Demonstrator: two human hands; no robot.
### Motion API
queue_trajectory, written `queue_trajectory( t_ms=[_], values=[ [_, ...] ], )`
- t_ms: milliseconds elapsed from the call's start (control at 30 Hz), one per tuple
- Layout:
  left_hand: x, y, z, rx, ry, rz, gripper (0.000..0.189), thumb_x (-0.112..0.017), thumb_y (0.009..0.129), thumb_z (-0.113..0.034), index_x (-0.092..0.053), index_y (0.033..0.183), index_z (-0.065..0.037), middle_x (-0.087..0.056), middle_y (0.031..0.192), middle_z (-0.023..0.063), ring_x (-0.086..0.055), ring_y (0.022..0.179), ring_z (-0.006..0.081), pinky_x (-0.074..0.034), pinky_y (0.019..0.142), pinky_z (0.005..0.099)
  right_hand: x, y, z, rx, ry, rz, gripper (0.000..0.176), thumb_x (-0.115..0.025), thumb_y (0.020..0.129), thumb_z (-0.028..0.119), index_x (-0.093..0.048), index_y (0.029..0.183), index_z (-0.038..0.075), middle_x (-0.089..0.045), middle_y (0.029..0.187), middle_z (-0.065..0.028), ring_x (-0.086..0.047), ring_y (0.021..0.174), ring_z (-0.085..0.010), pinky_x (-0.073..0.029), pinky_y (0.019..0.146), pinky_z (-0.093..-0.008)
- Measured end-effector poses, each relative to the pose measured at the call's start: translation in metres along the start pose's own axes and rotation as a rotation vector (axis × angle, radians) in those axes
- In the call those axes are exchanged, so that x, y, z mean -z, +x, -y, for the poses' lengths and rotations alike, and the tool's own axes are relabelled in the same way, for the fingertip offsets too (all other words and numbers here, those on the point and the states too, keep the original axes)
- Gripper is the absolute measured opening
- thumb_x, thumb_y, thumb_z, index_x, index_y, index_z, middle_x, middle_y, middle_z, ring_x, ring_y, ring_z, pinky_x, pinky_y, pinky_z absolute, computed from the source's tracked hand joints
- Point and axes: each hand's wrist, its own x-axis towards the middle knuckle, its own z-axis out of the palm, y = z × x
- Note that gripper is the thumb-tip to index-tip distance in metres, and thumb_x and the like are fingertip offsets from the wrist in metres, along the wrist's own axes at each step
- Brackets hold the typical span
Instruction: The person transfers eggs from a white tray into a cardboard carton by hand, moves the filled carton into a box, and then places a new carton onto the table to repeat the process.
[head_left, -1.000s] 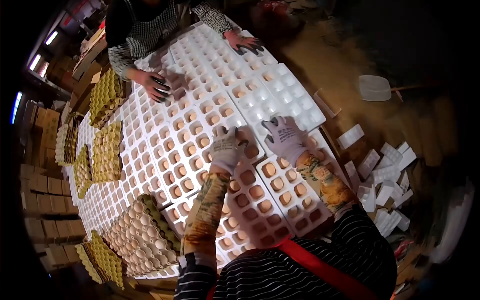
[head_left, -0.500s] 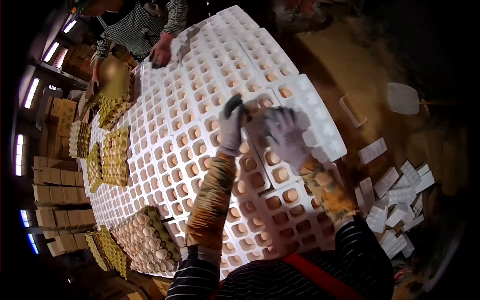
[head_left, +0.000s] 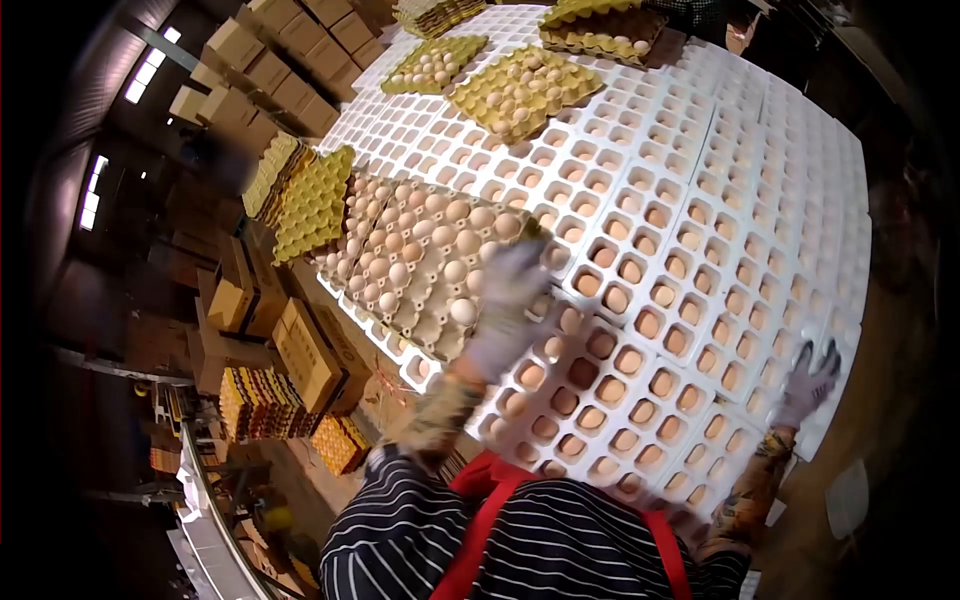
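White foam trays (head_left: 735,405) with square pockets cover the table, and eggs sit in many of the pockets. My left hand (head_left: 512,290), in a pale glove with dark fingertips, is over the right edge of a grey pulp egg tray (head_left: 425,315). That hand is smeared by motion, so I cannot make out its grip. Eggs (head_left: 470,242) fill the tray's far part, while several cups near its front are bare. On the right my other gloved hand, my right hand (head_left: 808,385), lies over the foam near the table's edge, its fingers spread and nothing visible in them.
Yellow egg trays with eggs (head_left: 525,90) stand farther back on the foam. A stack of yellow trays (head_left: 315,205) leans beside the grey one. Cardboard boxes (head_left: 320,355) and stacked cartons line the left. Part of another person (head_left: 700,15) shows at the far edge.
The view has swung left. My left hand has gone from the foam to the grey egg tray. My right hand has moved apart from it, to the right edge of the foam.
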Motion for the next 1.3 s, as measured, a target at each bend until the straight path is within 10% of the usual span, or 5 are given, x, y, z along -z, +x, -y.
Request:
queue_trajectory(
  t_ms=[467,633,833,1033,1300],
  values=[
    [0.109,-0.027,0.198,-0.03,-0.01,0.664,0.064,-0.076,0.075,-0.013,-0.053,0.134,-0.012,-0.057,0.121,0.0153,-0.061,0.105,0.0347,-0.05,0.089,0.0441,0.043,-0.213,0.491,0.911,0.283,0.807,0.038,-0.071,0.081,0.026,-0.062,0.115,0.01,-0.063,0.109,-0.0139,-0.064,0.091,-0.034,-0.053,0.085,-0.0423],
    [0.111,-0.029,0.236,0.483,-1.287,0.252,0.045,-0.066,0.087,-0.013,-0.053,0.129,-0.006,-0.06,0.112,0.0089,-0.064,0.102,0.0232,-0.054,0.087,0.0332,0.071,-0.205,0.446,-0.265,1.493,1.25,0.029,-0.068,0.089,0.025,-0.062,0.109,0.005,-0.064,0.103,-0.0042,-0.066,0.093,-0.0167,-0.059,0.076,-0.0337],
    [0.119,0.017,0.22,0.231,-0.243,0.426,0.021,-0.069,0.088,-0.028,-0.066,0.083,-0.008,-0.068,0.084,0.009,-0.068,0.081,0.0269,-0.052,0.074,0.039,0.095,-0.272,0.509,0.901,-0.202,0.946,0.046,-0.07,0.083,0.021,-0.053,0.124,0.007,-0.063,0.114,-0.0163,-0.069,0.091,-0.0278,-0.058,0.078,-0.0402],
    [0.092,0.021,0.215,-0.251,0.126,0.581,0.04,-0.074,0.081,-0.025,-0.058,0.116,-0.013,-0.064,0.11,0.0106,-0.067,0.097,0.0313,-0.054,0.081,0.0428,0.099,-0.229,0.462,-0.374,1.604,1.383,0.054,-0.07,0.088,0.012,-0.053,0.139,0.007,-0.062,0.119,-0.0093,-0.071,0.086,-0.0216,-0.059,0.078,-0.03],
    [0.112,0.034,0.245,0.551,-1.938,0.572,0.062,-0.059,0.088,-0.01,-0.043,0.148,-0.009,-0.064,0.121,0.0075,-0.064,0.11,0.0221,-0.053,0.073,0.0298,0.051,-0.195,0.523,0.676,-0.254,0.77,0.049,-0.075,0.08,0.041,-0.062,0.124,0.023,-0.051,0.13,-0.0158,-0.064,0.105,-0.0318,-0.052,0.089,-0.0418]
  ],
)
